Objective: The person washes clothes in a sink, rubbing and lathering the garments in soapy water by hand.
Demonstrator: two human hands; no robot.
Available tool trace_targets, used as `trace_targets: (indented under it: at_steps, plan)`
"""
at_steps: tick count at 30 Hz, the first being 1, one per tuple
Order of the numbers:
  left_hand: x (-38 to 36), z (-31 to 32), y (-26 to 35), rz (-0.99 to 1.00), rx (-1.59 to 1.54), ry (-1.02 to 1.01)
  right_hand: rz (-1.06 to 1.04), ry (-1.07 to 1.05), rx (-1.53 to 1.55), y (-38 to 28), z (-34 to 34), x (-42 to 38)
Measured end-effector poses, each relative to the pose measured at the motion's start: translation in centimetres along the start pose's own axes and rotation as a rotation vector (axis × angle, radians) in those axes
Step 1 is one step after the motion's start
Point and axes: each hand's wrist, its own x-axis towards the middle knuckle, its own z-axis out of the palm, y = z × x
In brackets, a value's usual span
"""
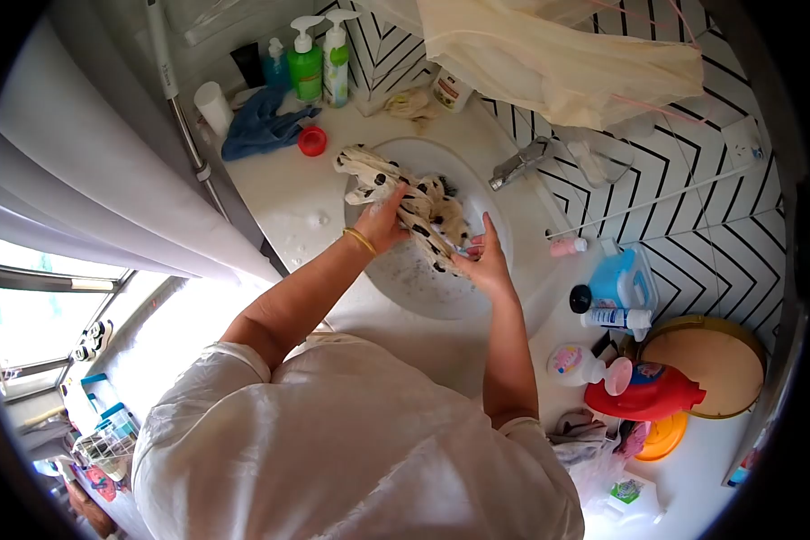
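Observation:
A cream cloth with black spots [420, 207] is bunched over a round white washbasin [405, 297] with suds in it. My left hand [384, 221], a yellow bangle at its wrist, is closed on the upper part of the cloth. At the cloth's lower right end is my right hand [484, 261], its fingers stretched out and apart and the thumb close against the fabric. Part of the cloth hangs down into the basin, where its lower folds are hard to make out.
A metal faucet [519, 164] reaches in from the right. Green pump bottles [306, 72], a blue cloth [263, 124] and a red ring-shaped item [312, 141] stand at the back left. On the right are a red detergent bottle [643, 392] and a round tan-faced item [706, 364]. Pale fabric [558, 63] hangs above.

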Motion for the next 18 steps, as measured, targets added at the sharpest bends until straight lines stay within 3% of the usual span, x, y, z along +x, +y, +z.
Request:
trace_targets:
  at_steps: [2,6,9,12,14,18]
  plan:
    - [0.3,-0.3,-0.6,-0.031,-0.036,-0.026,-0.002,0.037,-0.087,-1.1,0.3,-1.6]
    - [0.5,-0.8,-0.6,-0.048,-0.012,-0.069,-0.064,-0.187,-0.095,0.2,0.6,-2.5]
    - [0.4,-0.9,-0.5,-0.037,-0.012,-0.049,-0.269,-0.06,-0.364,0.4,0.7,-3.0]
    - [0.6,-1.4,-0.3,0.05,-0.052,-0.043,-0.307,0.105,0.111,-0.3,0.9,-3.1]
    - [0.4,-1.3,-0.1,0.153,-0.029,-0.066,-0.224,0.082,0.362,-1.9,0.2,-3.1]
    - [-1.3,-0.1,0.7,0.0,-0.032,-0.162,-0.084,0.149,0.649,-4.0,-0.1,-2.0]
